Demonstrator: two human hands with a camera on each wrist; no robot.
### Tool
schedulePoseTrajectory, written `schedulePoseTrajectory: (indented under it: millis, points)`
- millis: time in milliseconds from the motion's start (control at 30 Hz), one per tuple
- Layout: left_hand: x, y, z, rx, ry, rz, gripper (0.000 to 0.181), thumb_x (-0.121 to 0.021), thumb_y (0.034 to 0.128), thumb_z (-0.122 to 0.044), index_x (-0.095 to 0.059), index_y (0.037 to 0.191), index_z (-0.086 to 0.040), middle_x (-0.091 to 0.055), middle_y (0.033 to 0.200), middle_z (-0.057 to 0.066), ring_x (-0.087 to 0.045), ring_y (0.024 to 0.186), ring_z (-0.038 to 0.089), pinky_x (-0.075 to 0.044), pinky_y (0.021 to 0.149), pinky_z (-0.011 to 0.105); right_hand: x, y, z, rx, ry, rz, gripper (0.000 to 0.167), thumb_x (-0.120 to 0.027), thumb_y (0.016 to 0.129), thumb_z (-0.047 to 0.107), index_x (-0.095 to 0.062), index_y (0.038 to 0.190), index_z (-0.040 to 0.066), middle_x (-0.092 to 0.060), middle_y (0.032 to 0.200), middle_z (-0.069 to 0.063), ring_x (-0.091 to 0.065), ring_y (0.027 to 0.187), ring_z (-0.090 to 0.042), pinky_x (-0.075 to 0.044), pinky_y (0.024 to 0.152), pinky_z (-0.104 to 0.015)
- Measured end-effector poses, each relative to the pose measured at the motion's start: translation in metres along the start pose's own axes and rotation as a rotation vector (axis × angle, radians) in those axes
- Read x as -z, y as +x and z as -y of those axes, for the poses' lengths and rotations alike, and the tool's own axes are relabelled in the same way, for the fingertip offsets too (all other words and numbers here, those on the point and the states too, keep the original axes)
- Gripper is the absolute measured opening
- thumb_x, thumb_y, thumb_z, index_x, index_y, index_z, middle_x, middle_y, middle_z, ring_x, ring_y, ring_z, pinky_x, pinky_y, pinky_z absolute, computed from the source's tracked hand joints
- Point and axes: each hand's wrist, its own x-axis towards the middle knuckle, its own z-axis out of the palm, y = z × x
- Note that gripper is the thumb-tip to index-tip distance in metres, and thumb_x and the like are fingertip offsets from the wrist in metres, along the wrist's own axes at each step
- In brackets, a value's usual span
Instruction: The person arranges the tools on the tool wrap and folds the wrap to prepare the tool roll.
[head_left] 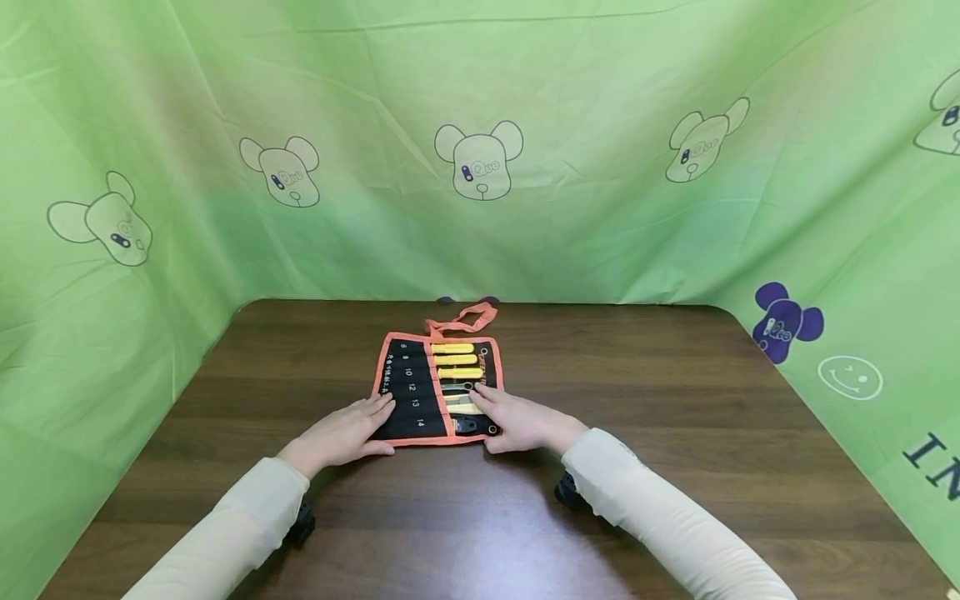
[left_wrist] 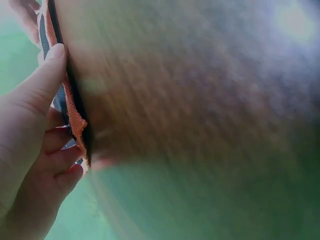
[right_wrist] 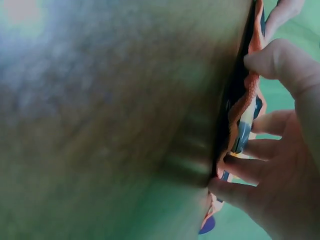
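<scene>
A black tool pouch (head_left: 408,414) with orange edging lies unfolded on the table. Numbers are printed down its left half, and on the right several yellow-handled tools (head_left: 457,360) sit in its slots. Below them is a dark tool (head_left: 467,426), partly covered. My left hand (head_left: 347,430) rests on the pouch's left edge, fingers extended over the cloth and thumb at the near border. On the lower right corner lies my right hand (head_left: 527,421), its fingers over the tool ends. The right wrist view shows these fingers (right_wrist: 250,170) spread along the orange edging (right_wrist: 246,102).
An orange strap (head_left: 465,320) loops out from the pouch's far side. The brown wooden table (head_left: 645,375) extends around it, with a green printed cloth (head_left: 375,225) hanging behind and at both sides.
</scene>
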Motion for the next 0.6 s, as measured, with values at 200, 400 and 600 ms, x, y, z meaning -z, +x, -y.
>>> schedulePoseTrajectory:
  millis: [200, 400, 600]
  points:
    - [0.0016, 0.0007, -0.0043, 0.037, -0.001, 0.026, 0.059, -0.053, 0.0933, -0.03, -0.038, 0.135, 0.008, -0.033, 0.142, 0.022, -0.03, 0.131, 0.031, -0.027, 0.104, 0.042, 0.0006, -0.0028, 0.0026, 0.03, -0.043, 0.009, 0.066, -0.055, 0.086, 0.011, -0.025, 0.144, -0.001, -0.016, 0.149, -0.02, -0.018, 0.135, -0.028, -0.023, 0.106, -0.037]
    - [0.0013, 0.0006, -0.005, 0.055, 0.023, 0.065, 0.057, -0.054, 0.0875, -0.013, -0.036, 0.136, 0.009, -0.031, 0.143, 0.022, -0.029, 0.132, 0.031, -0.027, 0.104, 0.042, -0.0003, -0.0054, 0.0018, 0.066, -0.037, -0.009, 0.057, -0.048, 0.097, 0.022, -0.026, 0.143, -0.003, -0.018, 0.148, -0.021, -0.019, 0.135, -0.03, -0.023, 0.106, -0.039]
    - [0.0022, 0.0001, -0.0008, 0.053, -0.014, 0.035, 0.049, -0.053, 0.0907, -0.007, -0.04, 0.135, 0.007, -0.034, 0.142, 0.021, -0.031, 0.13, 0.032, -0.029, 0.103, 0.043, 0.002, -0.0069, -0.0032, 0.06, 0.088, -0.034, 0.05, -0.043, 0.099, 0.02, -0.029, 0.142, -0.002, -0.02, 0.147, -0.022, -0.023, 0.133, -0.03, -0.025, 0.105, -0.04]
